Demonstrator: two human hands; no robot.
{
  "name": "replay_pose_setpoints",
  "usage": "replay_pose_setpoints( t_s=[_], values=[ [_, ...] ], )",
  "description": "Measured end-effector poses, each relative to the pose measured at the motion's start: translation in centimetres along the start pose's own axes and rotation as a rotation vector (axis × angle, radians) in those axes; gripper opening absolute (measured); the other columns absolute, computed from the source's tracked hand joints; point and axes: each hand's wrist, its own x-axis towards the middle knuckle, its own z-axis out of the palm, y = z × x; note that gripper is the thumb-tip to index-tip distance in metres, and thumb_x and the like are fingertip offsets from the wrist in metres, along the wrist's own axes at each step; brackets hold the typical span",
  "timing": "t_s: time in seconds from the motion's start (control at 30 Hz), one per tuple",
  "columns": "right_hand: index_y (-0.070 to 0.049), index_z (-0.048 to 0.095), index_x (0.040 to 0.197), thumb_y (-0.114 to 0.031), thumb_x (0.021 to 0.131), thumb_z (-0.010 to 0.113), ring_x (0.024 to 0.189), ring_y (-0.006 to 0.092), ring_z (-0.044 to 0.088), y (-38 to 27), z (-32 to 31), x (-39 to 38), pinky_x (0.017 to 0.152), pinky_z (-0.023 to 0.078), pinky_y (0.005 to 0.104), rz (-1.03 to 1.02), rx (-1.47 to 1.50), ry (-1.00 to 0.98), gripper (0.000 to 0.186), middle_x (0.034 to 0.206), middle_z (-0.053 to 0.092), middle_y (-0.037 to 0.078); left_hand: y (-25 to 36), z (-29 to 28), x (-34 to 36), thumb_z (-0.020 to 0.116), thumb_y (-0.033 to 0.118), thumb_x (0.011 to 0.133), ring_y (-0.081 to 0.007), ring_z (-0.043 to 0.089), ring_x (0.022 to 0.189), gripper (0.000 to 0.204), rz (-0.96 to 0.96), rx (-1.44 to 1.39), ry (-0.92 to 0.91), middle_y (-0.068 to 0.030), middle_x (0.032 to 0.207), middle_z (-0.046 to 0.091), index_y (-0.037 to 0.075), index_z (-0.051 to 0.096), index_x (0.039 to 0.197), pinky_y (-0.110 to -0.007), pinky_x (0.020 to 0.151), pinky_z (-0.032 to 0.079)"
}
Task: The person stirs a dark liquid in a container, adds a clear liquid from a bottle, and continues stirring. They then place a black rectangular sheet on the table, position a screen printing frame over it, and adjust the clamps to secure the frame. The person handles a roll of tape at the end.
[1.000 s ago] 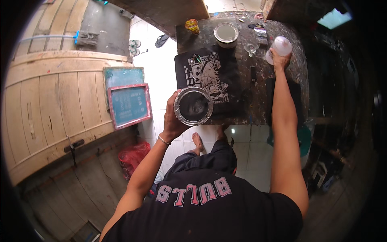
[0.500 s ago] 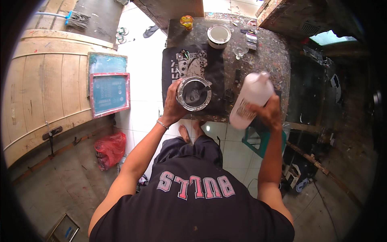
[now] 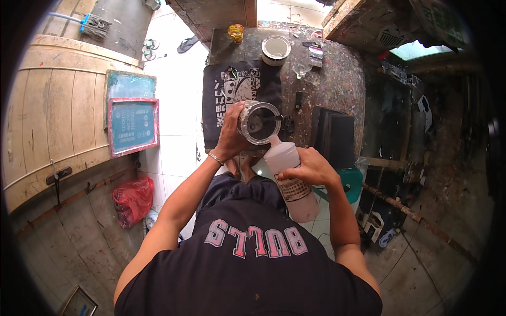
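My left hand (image 3: pixel 231 130) is wrapped round the side of a round open can (image 3: pixel 247 123) with a smeared pale rim and dark contents. A dark stick-like thing juts over the can's right rim. In my right hand (image 3: pixel 312 169) is a large pale pinkish plastic bottle (image 3: pixel 301 205) with a printed label. The bottle slants so that its narrow spout meets the can's near right rim; I cannot tell whether anything flows. Beneath the can lies a black cloth (image 3: pixel 213 134) with a white print, spread on a paint-spotted table (image 3: pixel 337 79).
Further back stand a second round can (image 3: pixel 276 48), a yellow cup (image 3: pixel 236 33) and a clear cup (image 3: pixel 302 67). A black box-like object (image 3: pixel 337 136) sits at the table's right, above a green stool (image 3: pixel 350 184). Framed screens (image 3: pixel 133 129) lean at left near a red plastic bag (image 3: pixel 133 200).
My right hand has brought the bottle left and nearer to me, turning its spout toward the can. The black box-like object it partly covered now shows. My left hand still holds the can.
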Motion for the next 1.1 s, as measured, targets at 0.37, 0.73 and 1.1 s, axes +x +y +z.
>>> replay_pose_setpoints(
  t_s=[0.37,0.73,1.1],
  values=[
    [-0.002,0.075,0.102,-0.051,0.074,0.076,0.082,0.0332,0.074,0.8,0.8,1.8,0.077,0.056,0.0414,0.063,0.053,-0.125,0.057,0.088,0.075,0.021,-0.7,0.0,-1.2,0.1,0.03,0.055,-0.0427,0.038,0.142,0.12,0.006,-0.016,-0.013,-0.0214,0.149,0.042,0.006,0.029,0.149,-0.052,0.12,0.033],
    [0.003,0.053,0.129,-0.042,0.067,0.087,0.099,0.0401,0.073,1.2,0.8,2.2,0.088,0.057,0.0447,-0.13,-0.011,0.096,0.083,0.106,0.072,0.026,-0.5,0.0,-0.5,0.099,0.033,0.061,-0.0321,0.049,0.135,0.116,-0.16,-0.041,0.052,-0.0168,0.144,0.046,0.002,0.03,0.149,-0.043,0.112,0.044],
    [-0.003,0.05,0.128,-0.031,0.065,0.095,0.108,0.0399,0.07,5.2,-0.6,5.7,0.09,0.057,0.047,0.027,0.146,0.815,0.083,0.112,0.071,0.024,0.2,-2.3,-1.6,0.099,0.025,0.06,-0.0306,0.059,0.125,0.106,-0.599,-0.147,0.091,-0.0172,0.136,0.058,0.004,0.037,0.144,-0.041,0.104,0.05]
  ],
)
